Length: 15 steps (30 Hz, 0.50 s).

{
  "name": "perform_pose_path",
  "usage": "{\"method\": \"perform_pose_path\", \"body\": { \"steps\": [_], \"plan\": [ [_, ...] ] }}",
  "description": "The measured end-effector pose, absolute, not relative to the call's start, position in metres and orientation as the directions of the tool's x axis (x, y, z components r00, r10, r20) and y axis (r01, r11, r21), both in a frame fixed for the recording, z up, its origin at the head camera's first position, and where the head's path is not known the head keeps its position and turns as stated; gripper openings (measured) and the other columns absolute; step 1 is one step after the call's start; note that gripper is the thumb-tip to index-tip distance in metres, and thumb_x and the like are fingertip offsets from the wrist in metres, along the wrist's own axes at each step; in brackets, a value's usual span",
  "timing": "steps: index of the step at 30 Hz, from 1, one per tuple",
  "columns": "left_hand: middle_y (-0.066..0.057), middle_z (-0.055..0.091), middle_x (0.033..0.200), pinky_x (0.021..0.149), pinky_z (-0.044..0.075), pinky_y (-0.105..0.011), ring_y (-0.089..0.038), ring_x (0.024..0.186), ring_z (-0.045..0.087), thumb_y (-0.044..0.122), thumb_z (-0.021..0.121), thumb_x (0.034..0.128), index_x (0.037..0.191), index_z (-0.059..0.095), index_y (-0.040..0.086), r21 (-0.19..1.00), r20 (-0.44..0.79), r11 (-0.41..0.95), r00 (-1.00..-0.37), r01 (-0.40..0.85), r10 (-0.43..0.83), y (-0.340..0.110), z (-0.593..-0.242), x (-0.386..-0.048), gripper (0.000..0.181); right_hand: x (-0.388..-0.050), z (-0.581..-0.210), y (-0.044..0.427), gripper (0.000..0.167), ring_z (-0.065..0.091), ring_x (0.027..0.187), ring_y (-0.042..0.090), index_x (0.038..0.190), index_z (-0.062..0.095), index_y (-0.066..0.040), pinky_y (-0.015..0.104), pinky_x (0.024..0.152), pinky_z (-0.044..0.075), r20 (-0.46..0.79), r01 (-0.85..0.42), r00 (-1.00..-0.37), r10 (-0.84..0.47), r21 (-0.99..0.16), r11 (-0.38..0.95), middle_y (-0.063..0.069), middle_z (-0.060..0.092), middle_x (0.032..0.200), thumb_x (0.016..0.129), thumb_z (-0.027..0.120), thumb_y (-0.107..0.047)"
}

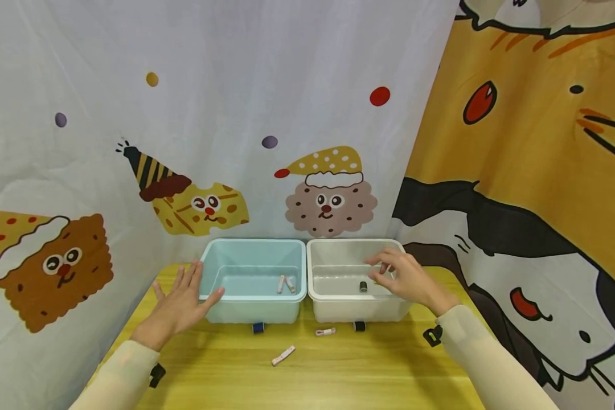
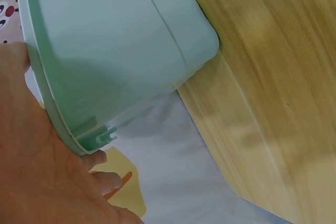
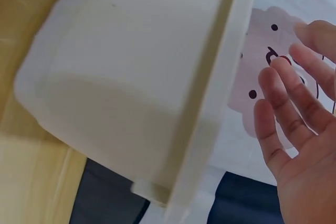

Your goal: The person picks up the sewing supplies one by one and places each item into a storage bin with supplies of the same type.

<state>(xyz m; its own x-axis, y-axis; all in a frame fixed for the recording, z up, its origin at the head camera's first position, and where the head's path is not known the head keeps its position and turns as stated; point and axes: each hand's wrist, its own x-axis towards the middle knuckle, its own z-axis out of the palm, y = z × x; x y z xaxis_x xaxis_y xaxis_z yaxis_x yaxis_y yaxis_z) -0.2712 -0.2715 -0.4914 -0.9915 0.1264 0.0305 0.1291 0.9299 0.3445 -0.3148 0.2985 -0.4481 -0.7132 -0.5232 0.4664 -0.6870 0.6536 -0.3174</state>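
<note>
My left hand [image 1: 181, 300] rests on the left rim of the light blue plastic bin [image 1: 256, 310], its fingers spread and fairly straight. In the left wrist view, the fingers lie along the bin's rim. Over the white bin [image 1: 361, 309] hovers my right hand [image 1: 407, 276], fingers loosely bent, with nothing between them. The right wrist view shows the hand [image 3: 307, 129] apart from that bin's rim. Below its fingertips a dark thread spool [image 1: 363, 287] stands inside the white bin. Two small pale strips [image 1: 281, 284] lie in the blue bin.
On the wooden table [image 1: 225, 376], a blue spool [image 1: 258, 328] lies before the blue bin and a black spool [image 1: 359, 326] before the white one. Nearby are a pinkish looped strip [image 1: 325, 331] and a pale folded strip [image 1: 283, 356]. A printed curtain [image 1: 225, 114] hangs behind.
</note>
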Motion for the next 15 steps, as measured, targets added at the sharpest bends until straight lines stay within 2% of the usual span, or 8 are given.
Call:
{"method": "perform_pose_path", "body": {
  "steps": [5,12,15],
  "plan": [
    [-0.029,0.009,0.195,0.121,-0.011,-0.104,-0.063,0.178,0.009,0.086,0.045,0.1119,0.187,0.010,-0.001,0.345,0.026,0.929,-0.991,0.131,0.130,-0.272,-0.493,-0.269,0.120,-0.301,-0.463,0.301,0.032,0.069,0.088,0.002,0.131,0.086,-0.020,0.029,0.080,0.067,0.536,-0.724,-0.665,-0.520,-0.290,0.626,-0.008,0.081,0.117,0.102,0.091,-0.009],
    [-0.028,0.008,0.195,0.121,-0.011,-0.103,-0.063,0.178,0.007,0.086,0.045,0.1123,0.187,0.009,-0.001,0.347,0.023,0.929,-0.992,0.127,0.127,-0.272,-0.493,-0.271,0.119,-0.287,-0.474,0.299,0.039,0.071,0.089,0.014,0.132,0.086,-0.020,0.033,0.075,0.067,0.591,-0.754,-0.622,-0.513,-0.277,0.596,-0.003,0.081,0.122,0.098,0.093,-0.003],
    [-0.029,0.009,0.195,0.121,-0.010,-0.104,-0.063,0.178,0.008,0.085,0.046,0.1128,0.186,0.010,-0.001,0.345,0.026,0.930,-0.992,0.128,0.126,-0.272,-0.492,-0.271,0.119,-0.282,-0.478,0.299,0.041,0.072,0.091,0.014,0.133,0.085,-0.020,0.032,0.075,0.068,0.600,-0.757,-0.615,-0.511,-0.269,0.595,-0.001,0.081,0.126,0.097,0.094,-0.003]
  ]
}}
